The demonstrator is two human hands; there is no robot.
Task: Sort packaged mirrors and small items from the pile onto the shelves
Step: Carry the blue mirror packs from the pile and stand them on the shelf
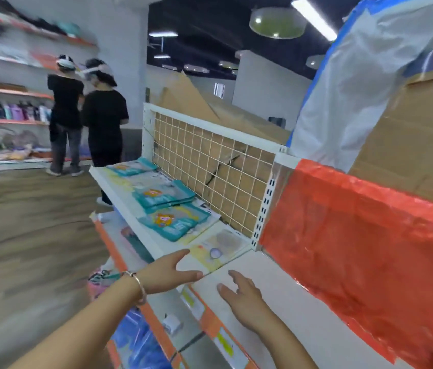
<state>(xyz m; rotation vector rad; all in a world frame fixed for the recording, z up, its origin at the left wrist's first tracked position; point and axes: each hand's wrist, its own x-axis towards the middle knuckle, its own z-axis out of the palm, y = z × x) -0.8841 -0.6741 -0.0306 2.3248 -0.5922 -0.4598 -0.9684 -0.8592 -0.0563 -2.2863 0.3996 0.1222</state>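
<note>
A flat packaged mirror (216,249) with a pale yellow card lies at the near end of the white top shelf (119,193). My left hand (168,274), a bracelet on its wrist, touches the package's near edge with fingers spread. My right hand (242,296) hovers open just to the right, over a bare white shelf surface (284,302). Further along the top shelf lie teal packaged items (175,222) in small stacks (162,195), with another teal pack (130,166) at the far end.
A wire grid back panel (210,169) closes the shelf behind. Orange plastic sheet (356,249) and wrapped cardboard boxes (409,129) stand to the right. Lower shelves (172,323) hold small items and blue packs (141,342). Two people (87,115) stand at far wall shelves across a wood floor.
</note>
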